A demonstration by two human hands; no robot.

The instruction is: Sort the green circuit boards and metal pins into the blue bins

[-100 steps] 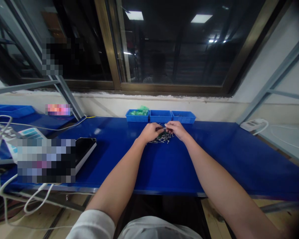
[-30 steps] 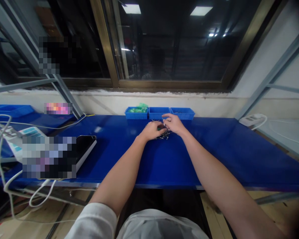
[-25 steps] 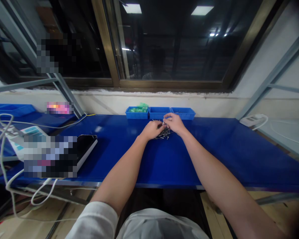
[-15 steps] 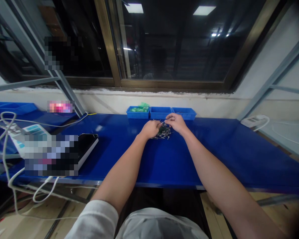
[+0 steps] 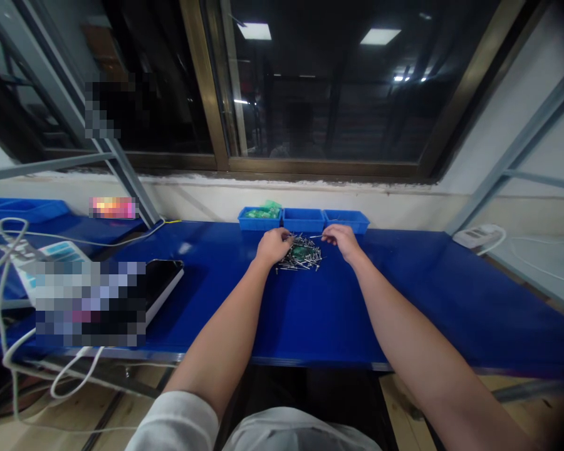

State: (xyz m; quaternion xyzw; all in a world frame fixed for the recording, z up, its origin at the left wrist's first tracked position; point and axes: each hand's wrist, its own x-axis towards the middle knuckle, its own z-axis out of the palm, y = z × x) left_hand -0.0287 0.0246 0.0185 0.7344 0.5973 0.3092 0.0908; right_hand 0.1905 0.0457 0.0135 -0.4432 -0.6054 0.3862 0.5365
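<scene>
A heap of thin silvery metal pins (image 5: 289, 262), shaped rather like blind rivets, lies on the blue table around a patch of green material (image 5: 302, 252). At the heap's upper left edge, my left hand (image 5: 273, 246) has its fingers bent together; whatever is in them is hidden. My right hand (image 5: 342, 240) is just right of the heap, above the table. Between its thumb and fingers it pinches one slim metal pin (image 5: 316, 237), which points left over the heap.
Behind the heap stand three blue bins: a left bin (image 5: 259, 223) with green packets, a middle bin (image 5: 303, 224) and a right bin (image 5: 350, 227). A dark-screened device (image 5: 164, 275) and white cables (image 5: 12, 351) are at left. A white power strip (image 5: 474, 235) lies far right.
My hands have drawn apart, the left going left and the right going right with a pin in its fingers. More of the heap and the green patch shows. The view has tilted slightly.
</scene>
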